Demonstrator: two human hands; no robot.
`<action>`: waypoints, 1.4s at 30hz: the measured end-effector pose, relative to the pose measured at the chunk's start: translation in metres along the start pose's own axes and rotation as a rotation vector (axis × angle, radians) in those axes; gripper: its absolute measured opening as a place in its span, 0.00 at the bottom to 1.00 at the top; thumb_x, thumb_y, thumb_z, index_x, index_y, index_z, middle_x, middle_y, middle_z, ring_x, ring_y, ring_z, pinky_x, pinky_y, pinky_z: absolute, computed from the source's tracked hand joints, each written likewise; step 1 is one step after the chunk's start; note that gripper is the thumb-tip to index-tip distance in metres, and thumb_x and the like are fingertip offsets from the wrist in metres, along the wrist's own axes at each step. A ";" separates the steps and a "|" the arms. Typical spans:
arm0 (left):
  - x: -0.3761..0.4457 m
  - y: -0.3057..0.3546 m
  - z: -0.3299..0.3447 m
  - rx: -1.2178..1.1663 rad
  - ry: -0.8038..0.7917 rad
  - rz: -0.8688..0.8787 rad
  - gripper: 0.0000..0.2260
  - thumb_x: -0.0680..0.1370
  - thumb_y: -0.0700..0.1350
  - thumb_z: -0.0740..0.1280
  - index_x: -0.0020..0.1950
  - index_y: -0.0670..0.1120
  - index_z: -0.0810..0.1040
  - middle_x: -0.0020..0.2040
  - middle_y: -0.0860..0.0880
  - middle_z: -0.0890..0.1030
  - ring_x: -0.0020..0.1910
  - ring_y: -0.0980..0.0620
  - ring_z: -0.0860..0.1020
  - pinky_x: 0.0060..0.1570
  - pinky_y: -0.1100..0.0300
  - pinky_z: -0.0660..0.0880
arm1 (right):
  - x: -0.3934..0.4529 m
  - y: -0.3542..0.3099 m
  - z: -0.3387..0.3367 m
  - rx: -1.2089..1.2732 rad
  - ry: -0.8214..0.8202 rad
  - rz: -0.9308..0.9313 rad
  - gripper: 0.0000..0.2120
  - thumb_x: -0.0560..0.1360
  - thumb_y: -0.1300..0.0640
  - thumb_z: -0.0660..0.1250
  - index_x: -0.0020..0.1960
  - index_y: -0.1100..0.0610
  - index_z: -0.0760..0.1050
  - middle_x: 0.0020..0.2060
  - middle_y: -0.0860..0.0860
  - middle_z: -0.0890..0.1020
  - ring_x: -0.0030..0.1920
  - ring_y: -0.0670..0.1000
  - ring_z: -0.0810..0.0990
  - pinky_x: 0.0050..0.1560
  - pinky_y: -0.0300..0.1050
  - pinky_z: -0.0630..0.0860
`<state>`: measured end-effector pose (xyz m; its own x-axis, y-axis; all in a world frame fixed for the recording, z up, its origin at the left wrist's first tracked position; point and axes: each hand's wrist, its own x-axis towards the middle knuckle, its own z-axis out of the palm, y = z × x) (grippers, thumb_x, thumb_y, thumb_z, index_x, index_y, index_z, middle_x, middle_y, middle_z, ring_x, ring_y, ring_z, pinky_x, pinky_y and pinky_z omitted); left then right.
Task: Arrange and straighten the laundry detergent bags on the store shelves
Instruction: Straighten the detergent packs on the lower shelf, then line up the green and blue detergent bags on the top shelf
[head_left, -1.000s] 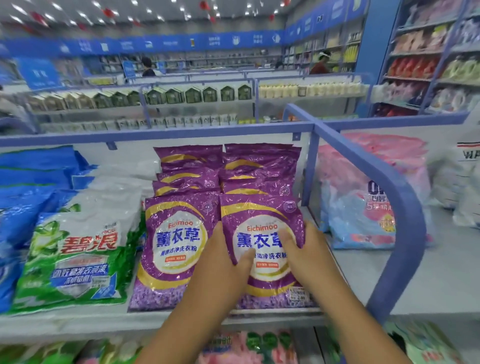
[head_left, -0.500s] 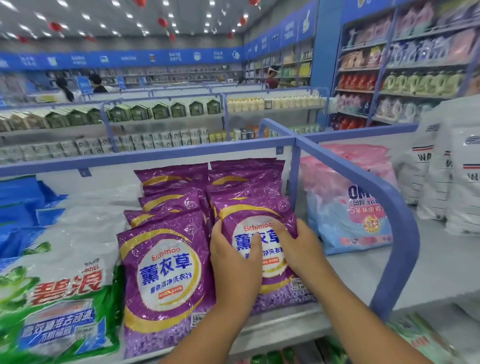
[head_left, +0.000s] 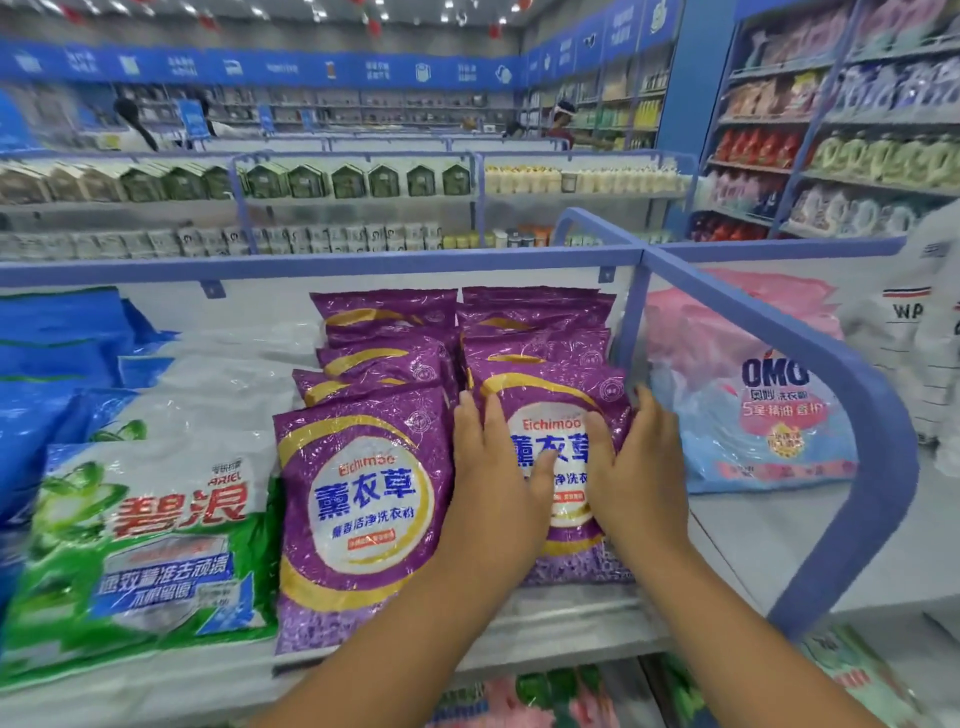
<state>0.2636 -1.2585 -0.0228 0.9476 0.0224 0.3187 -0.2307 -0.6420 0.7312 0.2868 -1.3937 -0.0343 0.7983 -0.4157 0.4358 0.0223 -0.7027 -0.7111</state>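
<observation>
Two rows of purple Eichimoo detergent bags lie overlapping on the white shelf (head_left: 545, 623). The front bag of the right row (head_left: 550, 410) is held between both my hands. My left hand (head_left: 493, 478) lies along its left edge, fingers straight and thumb across the label. My right hand (head_left: 634, 467) cups its right edge next to the blue divider, thumb on the bag's face. The front bag of the left row (head_left: 358, 514) lies untouched beside them.
A green and white Ariel bag (head_left: 145, 535) and blue bags (head_left: 47, 374) lie to the left. A curved blue divider rail (head_left: 852, 415) stands right of my hands, with a pink and blue OMO bag (head_left: 753, 415) and white sacks (head_left: 924, 353) beyond it.
Both hands have slid up the right front purple bag, from its lower half to its upper sides, and the bag sits further back against the row behind it.
</observation>
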 end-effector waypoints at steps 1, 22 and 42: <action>-0.006 -0.002 -0.015 0.010 0.010 0.051 0.31 0.83 0.55 0.61 0.82 0.54 0.50 0.82 0.57 0.39 0.81 0.58 0.39 0.79 0.57 0.47 | -0.007 -0.007 -0.005 0.005 0.067 -0.053 0.24 0.81 0.47 0.62 0.73 0.55 0.64 0.66 0.54 0.72 0.67 0.55 0.72 0.63 0.54 0.72; -0.016 -0.113 -0.111 0.173 -0.012 -0.123 0.59 0.62 0.76 0.63 0.81 0.54 0.36 0.69 0.45 0.67 0.66 0.46 0.71 0.62 0.50 0.73 | -0.076 -0.107 0.080 -0.023 -0.207 -0.208 0.27 0.81 0.38 0.54 0.69 0.57 0.65 0.59 0.51 0.73 0.55 0.54 0.78 0.46 0.52 0.77; -0.053 -0.191 -0.250 0.204 0.381 -0.240 0.23 0.78 0.49 0.70 0.71 0.45 0.69 0.65 0.46 0.70 0.67 0.46 0.68 0.67 0.50 0.66 | -0.144 -0.199 0.102 0.201 -0.665 -0.043 0.10 0.81 0.43 0.62 0.61 0.41 0.68 0.57 0.40 0.73 0.52 0.38 0.74 0.51 0.34 0.73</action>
<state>0.2028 -0.9458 -0.0287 0.8119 0.4421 0.3811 0.0684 -0.7205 0.6901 0.2287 -1.1354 -0.0118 0.9919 0.0977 0.0809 0.1222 -0.5638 -0.8168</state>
